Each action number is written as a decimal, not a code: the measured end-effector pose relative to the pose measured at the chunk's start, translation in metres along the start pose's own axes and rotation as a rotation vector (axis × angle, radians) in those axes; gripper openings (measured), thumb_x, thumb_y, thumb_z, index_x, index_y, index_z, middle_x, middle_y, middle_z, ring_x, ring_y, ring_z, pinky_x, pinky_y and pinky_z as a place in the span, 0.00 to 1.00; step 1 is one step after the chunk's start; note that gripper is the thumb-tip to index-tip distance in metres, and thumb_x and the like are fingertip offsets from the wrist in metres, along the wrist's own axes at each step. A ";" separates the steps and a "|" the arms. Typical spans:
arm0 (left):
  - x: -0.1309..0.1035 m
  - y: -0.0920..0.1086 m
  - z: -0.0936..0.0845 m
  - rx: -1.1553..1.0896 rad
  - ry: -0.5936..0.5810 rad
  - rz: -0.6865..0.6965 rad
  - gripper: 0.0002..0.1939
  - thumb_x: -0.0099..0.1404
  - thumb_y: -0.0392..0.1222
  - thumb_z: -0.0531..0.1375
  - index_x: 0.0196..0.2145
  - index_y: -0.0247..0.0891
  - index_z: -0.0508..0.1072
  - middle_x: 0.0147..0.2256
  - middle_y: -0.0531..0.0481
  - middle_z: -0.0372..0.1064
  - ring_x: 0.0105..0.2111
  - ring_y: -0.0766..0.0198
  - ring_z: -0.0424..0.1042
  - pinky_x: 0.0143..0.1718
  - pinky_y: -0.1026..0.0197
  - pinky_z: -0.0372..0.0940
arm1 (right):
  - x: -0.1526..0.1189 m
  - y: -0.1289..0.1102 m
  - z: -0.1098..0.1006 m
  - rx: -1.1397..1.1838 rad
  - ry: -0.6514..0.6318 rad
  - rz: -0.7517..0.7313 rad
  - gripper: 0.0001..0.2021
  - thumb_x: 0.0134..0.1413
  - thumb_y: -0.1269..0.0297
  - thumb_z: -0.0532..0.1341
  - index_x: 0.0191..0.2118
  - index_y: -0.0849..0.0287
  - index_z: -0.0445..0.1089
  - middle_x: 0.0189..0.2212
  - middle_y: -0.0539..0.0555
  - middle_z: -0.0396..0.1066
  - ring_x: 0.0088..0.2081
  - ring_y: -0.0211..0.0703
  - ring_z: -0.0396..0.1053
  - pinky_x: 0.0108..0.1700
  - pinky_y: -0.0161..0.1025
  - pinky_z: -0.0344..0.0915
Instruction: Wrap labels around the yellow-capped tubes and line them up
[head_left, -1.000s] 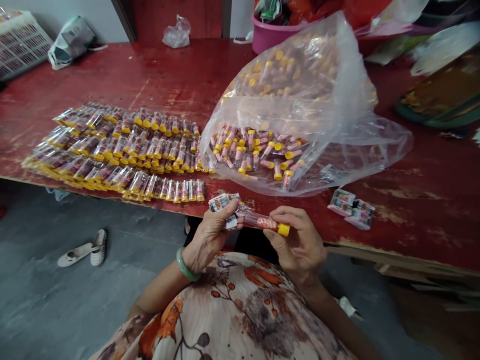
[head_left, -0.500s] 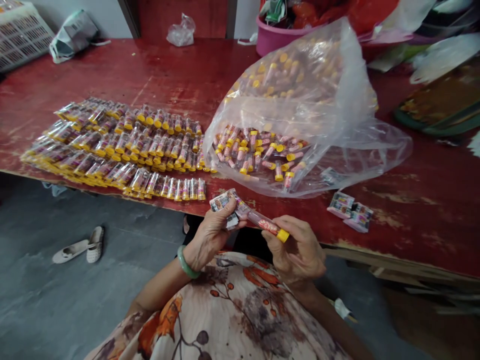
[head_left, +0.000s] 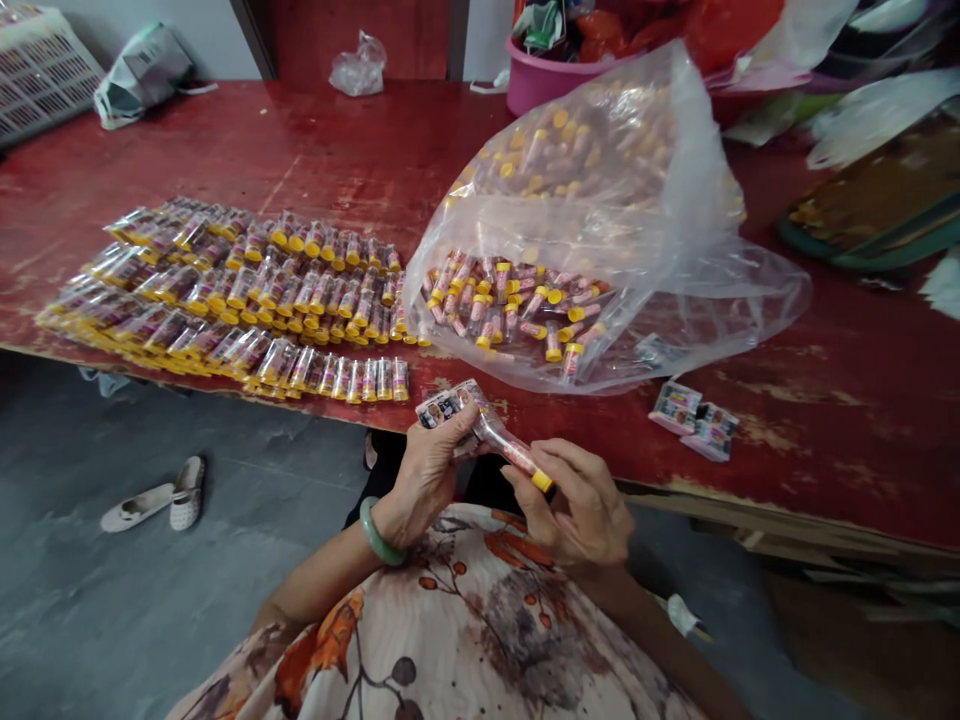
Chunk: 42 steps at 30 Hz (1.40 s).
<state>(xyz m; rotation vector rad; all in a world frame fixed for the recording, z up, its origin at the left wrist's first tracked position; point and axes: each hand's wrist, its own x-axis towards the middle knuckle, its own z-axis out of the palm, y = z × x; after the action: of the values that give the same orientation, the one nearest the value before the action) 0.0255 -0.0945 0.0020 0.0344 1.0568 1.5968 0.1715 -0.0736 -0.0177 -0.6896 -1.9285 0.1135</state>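
Observation:
My left hand (head_left: 429,462), a green bangle on its wrist, pinches a small stack of printed plastic sleeves (head_left: 444,402) under the thumb. From that stack a clear tube with a yellow cap (head_left: 519,458) points down to the right, with reddish pieces inside. Its uncapped end is at the sleeves; whether it sits inside one I cannot tell for certain. The fingers of my right hand (head_left: 581,505) are closed around the capped end. Both hands are above my lap, at the table's front edge.
Rows of wrapped tubes (head_left: 247,290) lie on the red table (head_left: 300,140) at left. A clear plastic bag (head_left: 675,230) of loose yellow-capped tubes spreads out ahead. More printed sleeves (head_left: 697,420) lie at right. Behind the bag stands a pink basin (head_left: 525,85).
My right hand has moved left and slightly down with the tube, bringing it closer to my left hand. Less of the tube's clear part shows beyond the sleeves.

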 end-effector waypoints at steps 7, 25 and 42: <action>-0.002 -0.001 -0.001 0.022 -0.011 -0.034 0.19 0.43 0.44 0.75 0.28 0.32 0.74 0.26 0.51 0.72 0.25 0.67 0.71 0.31 0.64 0.71 | -0.001 -0.001 0.015 0.092 0.092 0.143 0.19 0.47 0.73 0.69 0.47 0.57 0.69 0.37 0.55 0.73 0.36 0.44 0.74 0.36 0.41 0.75; 0.000 0.004 -0.013 0.077 -0.168 -0.103 0.18 0.40 0.40 0.76 0.28 0.31 0.77 0.26 0.49 0.74 0.25 0.66 0.71 0.32 0.64 0.67 | 0.005 0.010 0.005 0.395 -0.204 0.180 0.17 0.56 0.74 0.59 0.51 0.58 0.69 0.44 0.60 0.72 0.43 0.45 0.73 0.41 0.42 0.74; -0.011 -0.003 -0.009 0.073 -0.254 -0.145 0.23 0.36 0.39 0.77 0.31 0.34 0.76 0.29 0.50 0.75 0.27 0.65 0.72 0.32 0.63 0.68 | 0.013 -0.014 0.006 0.264 0.086 0.233 0.10 0.51 0.77 0.62 0.35 0.55 0.74 0.32 0.51 0.76 0.31 0.39 0.75 0.29 0.35 0.73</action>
<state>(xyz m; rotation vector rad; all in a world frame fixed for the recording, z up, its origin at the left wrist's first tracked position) 0.0262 -0.1086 0.0001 0.2005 0.8982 1.3820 0.1562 -0.0771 -0.0047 -0.7250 -1.7064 0.4683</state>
